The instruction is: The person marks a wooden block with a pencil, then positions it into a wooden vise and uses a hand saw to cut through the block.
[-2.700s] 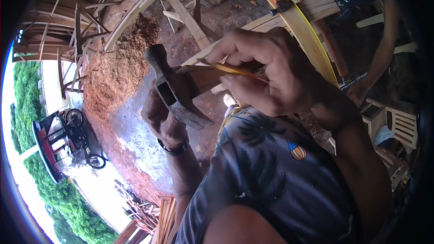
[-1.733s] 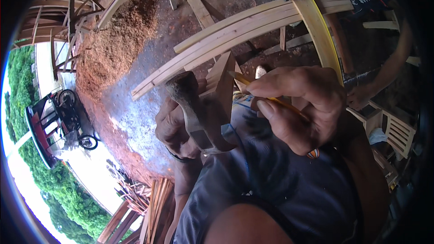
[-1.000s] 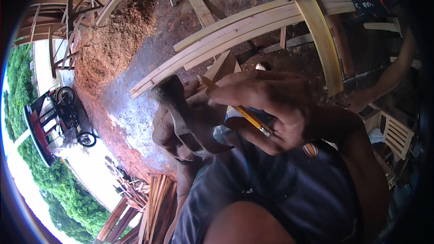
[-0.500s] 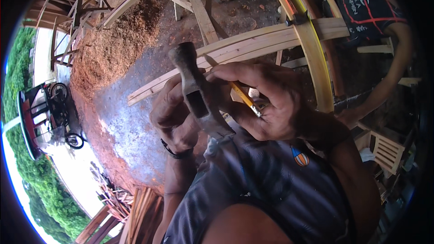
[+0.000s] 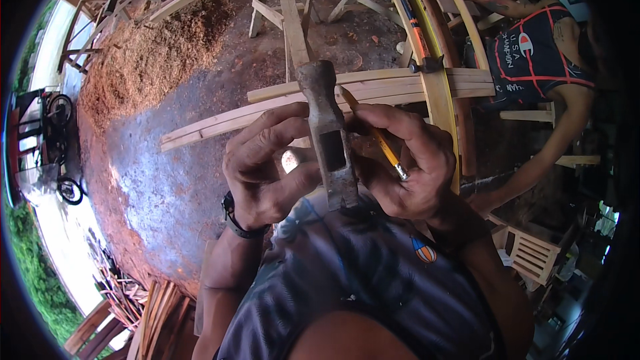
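Moved up since half a second ago: hammer [image 5: 328, 135] now standing straight, head on top, in front of the chest. Left of the hammer, far off, a pile of sawdust [image 5: 150, 60]. Just left, the left hand [image 5: 270, 170], fingers curled round the handle to keep it steady. Just right, the right hand [image 5: 407, 160], closed on the handle too, with a yellow pencil [image 5: 375, 135] pinched between fingers so as not to drop. Behind the hammer, long bent wood strips [image 5: 280, 103]. Further right, another person [image 5: 533, 67].
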Tool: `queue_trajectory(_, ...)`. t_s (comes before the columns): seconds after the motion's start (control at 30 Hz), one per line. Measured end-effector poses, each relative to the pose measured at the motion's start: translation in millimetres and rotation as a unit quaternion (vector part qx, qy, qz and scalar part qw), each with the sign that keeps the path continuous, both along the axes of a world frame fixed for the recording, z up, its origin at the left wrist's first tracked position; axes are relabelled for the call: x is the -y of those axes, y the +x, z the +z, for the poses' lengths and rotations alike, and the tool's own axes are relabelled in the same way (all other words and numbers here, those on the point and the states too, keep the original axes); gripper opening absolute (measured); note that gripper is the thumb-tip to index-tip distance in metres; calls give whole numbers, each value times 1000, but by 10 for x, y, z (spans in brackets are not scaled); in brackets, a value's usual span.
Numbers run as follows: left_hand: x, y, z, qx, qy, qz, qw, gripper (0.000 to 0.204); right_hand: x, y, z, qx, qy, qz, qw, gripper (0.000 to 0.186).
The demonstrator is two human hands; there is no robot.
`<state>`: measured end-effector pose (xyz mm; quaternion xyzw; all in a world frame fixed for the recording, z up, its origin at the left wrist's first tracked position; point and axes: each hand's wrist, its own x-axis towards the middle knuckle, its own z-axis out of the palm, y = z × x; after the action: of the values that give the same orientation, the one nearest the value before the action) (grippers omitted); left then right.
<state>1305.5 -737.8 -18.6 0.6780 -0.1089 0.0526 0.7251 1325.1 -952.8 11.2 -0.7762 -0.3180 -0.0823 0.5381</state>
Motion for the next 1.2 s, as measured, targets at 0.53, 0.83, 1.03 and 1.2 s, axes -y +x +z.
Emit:
queue_trajectory(0.53, 123, 257, -119, 119, 32, 11, 992, 45, 38, 200, 10, -55, 88, 1, 995, 57)
queue_trajectory(0.83, 107, 379, -100, 81, 8, -6, 997, 47, 58, 380, 77, -56, 70, 32, 995, 57)
queue_trajectory(1.03, 92, 384, -72, 82, 3, -17, 997, 44, 31, 381, 91, -71, 59, 7, 996, 53)
queue_trajectory(1.2, 114, 406, -60, 62, -16, -30, 998, 42, 59, 413, 72, -2, 44, 9, 999, 47)
